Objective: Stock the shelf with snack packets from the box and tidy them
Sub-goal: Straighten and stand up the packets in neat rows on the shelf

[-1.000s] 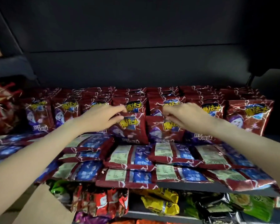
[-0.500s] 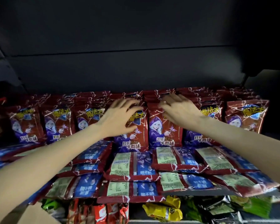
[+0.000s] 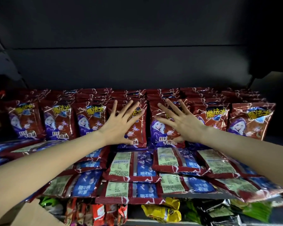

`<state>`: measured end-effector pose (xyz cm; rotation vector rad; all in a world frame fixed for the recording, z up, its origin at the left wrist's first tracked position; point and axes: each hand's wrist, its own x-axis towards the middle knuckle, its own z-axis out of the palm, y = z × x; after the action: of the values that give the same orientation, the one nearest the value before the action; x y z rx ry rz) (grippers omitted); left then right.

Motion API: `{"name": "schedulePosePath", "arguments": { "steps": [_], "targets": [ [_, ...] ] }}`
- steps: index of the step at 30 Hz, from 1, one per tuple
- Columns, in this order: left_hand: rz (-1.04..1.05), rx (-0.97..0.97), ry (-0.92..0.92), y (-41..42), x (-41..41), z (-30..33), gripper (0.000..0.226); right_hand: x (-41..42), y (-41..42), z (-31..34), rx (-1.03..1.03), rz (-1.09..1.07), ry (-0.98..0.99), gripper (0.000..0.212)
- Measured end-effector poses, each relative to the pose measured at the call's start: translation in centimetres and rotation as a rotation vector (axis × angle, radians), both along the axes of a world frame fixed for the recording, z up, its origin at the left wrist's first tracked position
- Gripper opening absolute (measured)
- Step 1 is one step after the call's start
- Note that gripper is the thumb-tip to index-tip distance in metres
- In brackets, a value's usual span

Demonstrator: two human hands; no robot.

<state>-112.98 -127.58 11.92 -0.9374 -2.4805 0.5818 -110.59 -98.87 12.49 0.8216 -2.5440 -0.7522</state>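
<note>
Evidently both hands were flat and spread, gripping nothing: the left hand [image 3: 121, 123] lay on one standing packet [image 3: 136, 128] at the middle of the frame, the right hand [image 3: 181, 123] on its neighbour [image 3: 162, 128], most likely pressing the upright front row back so it stood even. That row of red packets [image 3: 59, 121] ran across the middle of the frame on the shelf [image 3: 194, 195], faces outward for display, with more ranks crowded behind. Below them, loose packets [image 3: 134, 165] lay flat with their backs up, probably waiting to be stood up. A cardboard box [image 3: 31, 216] was cut off at the lower left, its contents unseen. Back rows faded into darkness, and the lower shelf's bags [image 3: 160, 212] were only partly visible.
</note>
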Motion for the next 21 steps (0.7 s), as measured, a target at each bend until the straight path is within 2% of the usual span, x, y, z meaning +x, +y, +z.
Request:
{"name": "schedulePosePath", "arguments": {
  "steps": [4, 8, 12, 14, 16, 19, 21],
  "targets": [
    [-0.042, -0.083, 0.045, 0.3, -0.5, 0.1, 0.123, 0.0, -0.1, 0.1, -0.022, 0.029, -0.022, 0.133],
    [-0.097, -0.132, -0.004, 0.2, -1.5, 0.9, 0.122, -0.5, -0.4, 0.4, -0.078, 0.032, -0.111, 0.134],
    [-0.104, -0.149, -0.034, 0.0, -1.2, 1.4, 0.119, 0.0, -0.5, 1.0, -0.115, 0.042, -0.143, 0.123],
    [-0.138, -0.106, -0.044, -0.4, -0.5, 1.7, 0.11, 1.0, -1.3, 2.4, -0.135, 0.071, -0.135, 0.107],
    [-0.173, -0.004, -0.113, -1.3, 1.0, 2.8, 0.092, 2.4, -3.3, 4.6, -0.181, 0.133, -0.154, 0.083],
    [-0.135, 0.229, -0.242, -4.6, 3.8, 5.3, 0.054, 4.6, -7.6, 7.4, -0.307, 0.214, -0.315, 0.042],
    [-0.055, 0.389, -0.294, -8.4, 5.8, 7.0, 0.039, 6.1, -11.3, 8.2, -0.377, 0.263, -0.423, 0.027]
  ]
}}
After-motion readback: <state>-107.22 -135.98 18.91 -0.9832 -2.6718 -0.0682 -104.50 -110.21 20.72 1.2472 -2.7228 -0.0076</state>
